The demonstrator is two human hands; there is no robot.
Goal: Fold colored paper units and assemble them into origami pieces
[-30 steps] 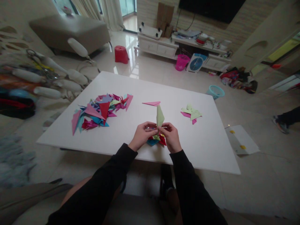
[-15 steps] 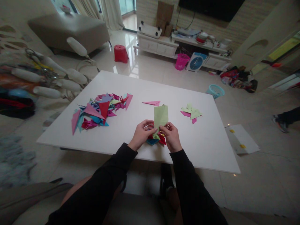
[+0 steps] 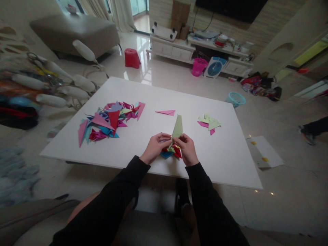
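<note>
Between my two hands a light green folded paper stands up, narrow and pointed at its top. My left hand pinches its lower left side with thumb and fingers. On the lower right side, my right hand is closed on the same paper. Just below and behind the fingers lie small folded papers, a blue one and a red one, partly hidden by my hands. Beyond the hands a pink folded paper lies flat on the white table.
A heap of colourful folded papers covers the table's left part. Some green and magenta folded papers lie on the right. A blue basket stands past the right edge, and a person's foot shows at far right.
The green paper was a wide flat strip facing me; now it appears narrower and pointed, its left part folded or turned. My hands have stayed almost in place.
</note>
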